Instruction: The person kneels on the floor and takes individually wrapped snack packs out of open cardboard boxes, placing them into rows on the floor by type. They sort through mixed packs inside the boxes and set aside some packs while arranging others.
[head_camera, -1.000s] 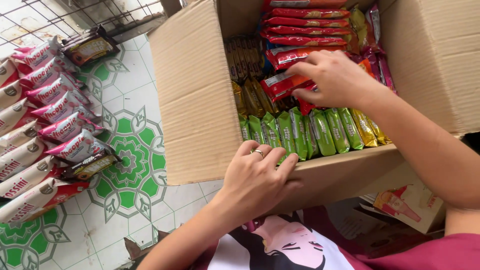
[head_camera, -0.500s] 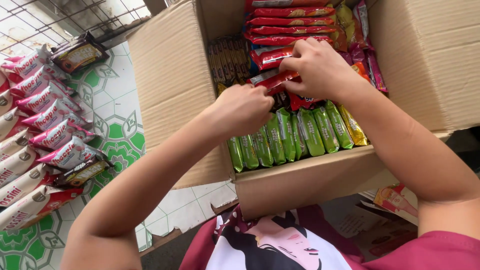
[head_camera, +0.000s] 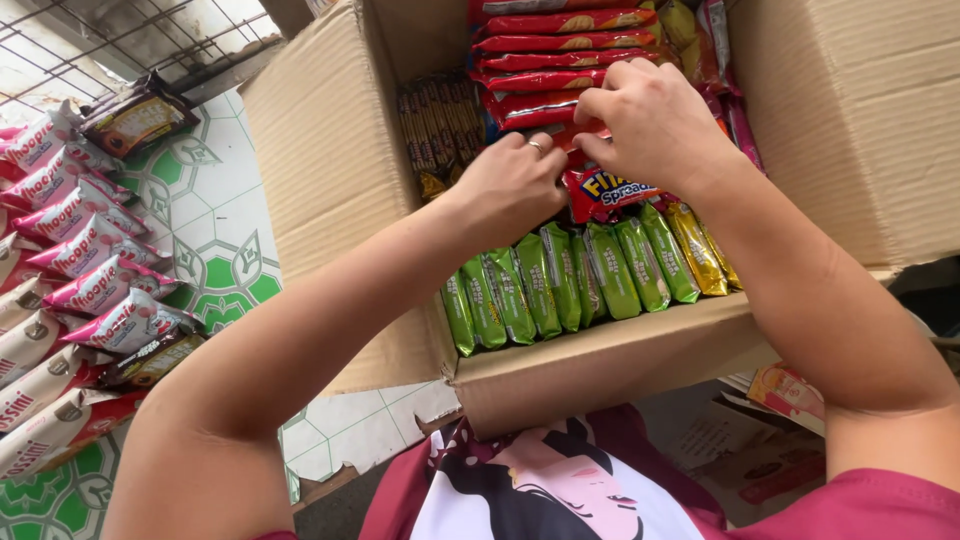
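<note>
Nearest the camera, a row of green snack packs (head_camera: 560, 285) is seen standing on edge against the front wall of the cardboard box (head_camera: 330, 170). Just above them, a red snack packet (head_camera: 605, 192) is pinched at its upper edge by both hands. The left hand (head_camera: 515, 185), a ring on one finger, is curled closed on the packet's left corner; the right hand (head_camera: 655, 125) is closed on its top. Beyond, stacked red packets (head_camera: 560, 45) are visible.
</note>
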